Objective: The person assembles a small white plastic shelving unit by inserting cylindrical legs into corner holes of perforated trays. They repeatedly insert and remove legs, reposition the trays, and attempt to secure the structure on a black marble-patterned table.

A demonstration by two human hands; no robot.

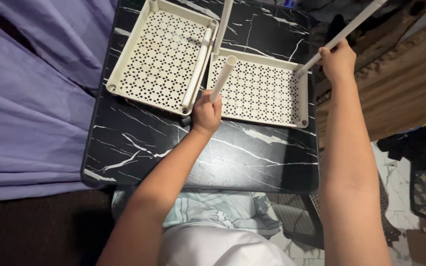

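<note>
Hands at work over a black, white-veined marble-patterned surface (252, 162), seen from above. Landmark: the right-hand cream perforated tray (260, 91), lying flat on the far half of the surface. Left hand (207, 114): fist closed around the lower end of a white plastic tube (224, 75), at the tray's near-left corner; the tube rises tilted from the fist, and its open upper end stands over the tray's left edge. Right hand (337, 60): closed around a second, longer white tube (343, 33), just beyond the tray's far-right corner; this tube slants from the tray's far-right corner socket up and away toward the right, out of the top of the view. A second cream perforated tray (161, 54) lies to the left of the landmark tray, turned at an angle, its near-right corner close to the landmark tray's left edge; whether the two touch cannot be told. A third white tube (197, 74) lies along the right rim of that left tray. A fourth tube (223, 24) stands up from the point where the two trays meet. Purple cloth (30, 98) hangs to the left of both trays, beyond the surface's edge. Brown wooden furniture (400, 93) stands to the right of the landmark tray. Pale striped fabric (213, 212) lies below the near edge of the surface.
</note>
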